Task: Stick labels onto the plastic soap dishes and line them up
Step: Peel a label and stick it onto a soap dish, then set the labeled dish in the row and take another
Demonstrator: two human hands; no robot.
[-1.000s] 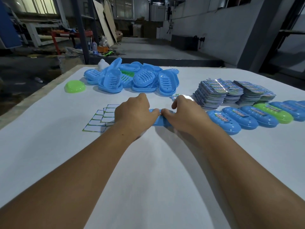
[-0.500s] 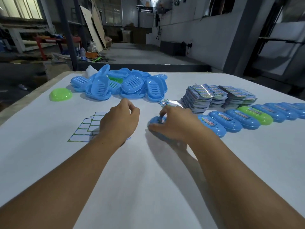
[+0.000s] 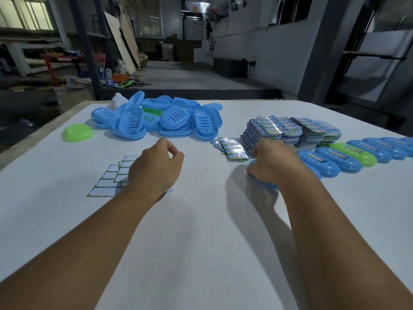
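The right hand (image 3: 273, 163) has slid the blue soap dish (image 3: 260, 179) rightward to the labelled row (image 3: 348, 156), grip closed on it; the left hand (image 3: 156, 170) has let go, fingers loosely curled above the backing sheets (image 3: 109, 180).

Both forearms reach forward; left hand (image 3: 156, 167) loosely curled, right hand (image 3: 273, 163) curled, knuckles up.
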